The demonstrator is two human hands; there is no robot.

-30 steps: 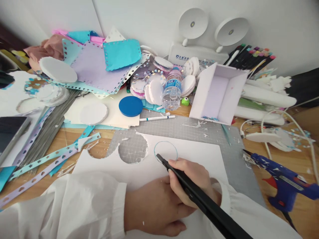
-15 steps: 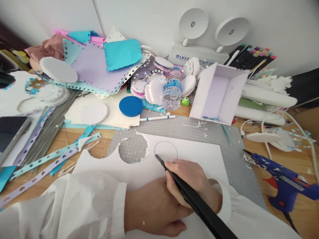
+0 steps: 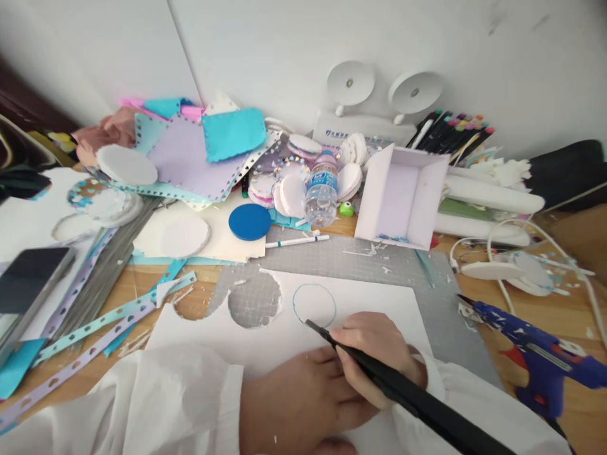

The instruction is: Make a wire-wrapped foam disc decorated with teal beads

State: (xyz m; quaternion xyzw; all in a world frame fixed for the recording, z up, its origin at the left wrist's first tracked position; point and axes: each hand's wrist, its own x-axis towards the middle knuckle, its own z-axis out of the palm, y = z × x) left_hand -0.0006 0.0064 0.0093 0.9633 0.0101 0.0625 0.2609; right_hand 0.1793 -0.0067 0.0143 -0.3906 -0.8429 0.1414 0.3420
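My right hand point(image 3: 374, 354) grips a long black pen-shaped cutting tool point(image 3: 412, 398), its thin dark tip at the lower edge of a teal circle outline point(image 3: 313, 304). That outline is on a white foam board point(image 3: 208, 338), which has a round hole and a curved notch cut from its far edge. My left hand point(image 3: 298, 404) lies flat on the board, fingers stretched rightward, partly beneath my right hand. A grey cutting mat point(image 3: 351, 262) shows under the board and through its round hole.
Behind the board are a blue disc point(image 3: 249, 222), a white marker point(image 3: 298, 241), a water bottle point(image 3: 322, 196) and an open white box point(image 3: 370, 202). A blue glue gun point(image 3: 535, 347) lies at right. Patterned strips point(image 3: 90, 373) and a phone point(image 3: 33, 278) lie at left.
The tool's tip has moved along the teal outline from its left side to its lower edge. My right hand shifted slightly right and toward me. The camera view tilted upward.
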